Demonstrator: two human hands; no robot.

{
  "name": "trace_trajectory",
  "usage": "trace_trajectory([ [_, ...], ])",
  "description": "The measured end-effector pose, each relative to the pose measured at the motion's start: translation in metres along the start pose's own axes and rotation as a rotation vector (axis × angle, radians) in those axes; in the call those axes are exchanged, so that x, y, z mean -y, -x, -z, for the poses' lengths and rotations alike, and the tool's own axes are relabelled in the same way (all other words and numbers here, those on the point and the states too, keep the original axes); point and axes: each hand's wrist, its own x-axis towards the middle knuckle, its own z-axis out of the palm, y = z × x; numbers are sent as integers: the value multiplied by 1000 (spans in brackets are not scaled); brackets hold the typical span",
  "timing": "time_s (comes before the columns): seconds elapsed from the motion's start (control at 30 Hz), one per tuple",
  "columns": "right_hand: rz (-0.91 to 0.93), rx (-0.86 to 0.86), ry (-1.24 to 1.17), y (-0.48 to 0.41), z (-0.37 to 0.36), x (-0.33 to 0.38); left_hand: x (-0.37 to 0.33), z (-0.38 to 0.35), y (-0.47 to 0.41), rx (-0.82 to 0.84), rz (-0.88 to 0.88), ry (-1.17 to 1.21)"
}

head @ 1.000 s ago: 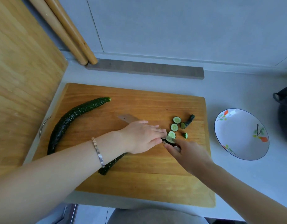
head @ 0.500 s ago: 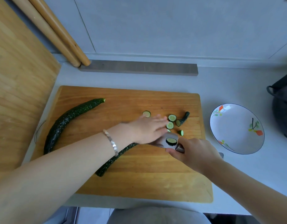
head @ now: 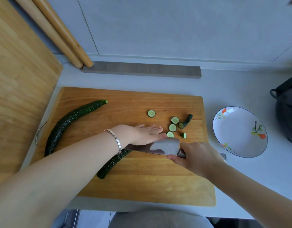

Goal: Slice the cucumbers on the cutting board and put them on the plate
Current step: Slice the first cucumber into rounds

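The left hand (head: 142, 134) lies flat, fingers straight, over the cut cucumber (head: 112, 163) on the board (head: 142, 183) — the right hand (head: 196, 157) grips the knife (head: 165, 147), blade tilted beside them. Slices (head: 172, 127) lie just beyond, a whole cucumber (head: 71, 124) sits at the board's left, and the plate (head: 237, 129) stands right of it.

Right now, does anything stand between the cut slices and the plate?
Nothing visible does. Beyond the slices and the stem end lie only bare cutting board and counter before the plate. The right hand with the knife sits nearer the person.
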Motion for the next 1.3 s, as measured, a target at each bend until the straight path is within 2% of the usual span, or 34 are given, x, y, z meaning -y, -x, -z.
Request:
trace_trajectory([
  [0.17,-43,37,6,8,4,-6,11,-1,-9,-153,45,-121],
  [0.3,-91,10,-17,8,0,-10,15,5,1,-350,-69,11],
  [0.37,-101,-3,-4,7,-2,-13,22,6,8,-384,-101,-59],
  [0.63,-99,5,7,11,1,-12,32,3,-1,-336,76,-163],
  [0.73,-110,8,8,12,0,-16,29,7,-3,-408,145,-108],
  [0.87,-121,7,13,14,1,-17,15,8,-2,-420,74,-70],
  [1.1,-89,17,5,15,3,-9,22,8,-12,-405,264,-5],
  [1.2,-164,8,-35,16,2,-11,17,15,-1,-537,268,5],
  [1.3,-308,-20,-349,15,-4,-11,3,22,24,-900,195,51],
])
